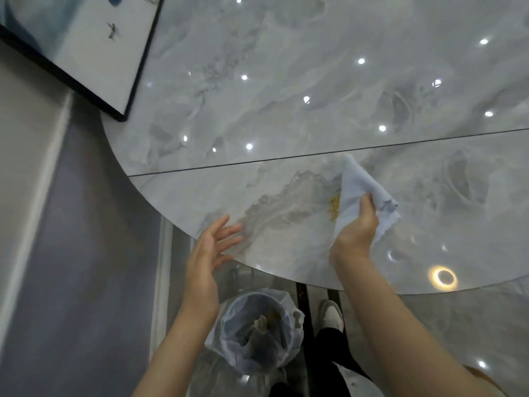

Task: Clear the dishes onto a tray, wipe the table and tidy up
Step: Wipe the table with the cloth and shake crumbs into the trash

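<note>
Right hand (357,227) gripping a pale blue cloth (355,190) on the marble table (257,96), yellow crumbs (333,206) just left of the cloth's edge. Left hand (211,247) open, fingers spread, cupped at the near rim. Lined bin (257,333) below, nearer the left hand. Crumbs best swept near and left.

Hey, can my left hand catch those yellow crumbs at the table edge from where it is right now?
Probably yes. The left hand is open at the table rim, with bare tabletop between it and the crumbs beside the cloth.
</note>
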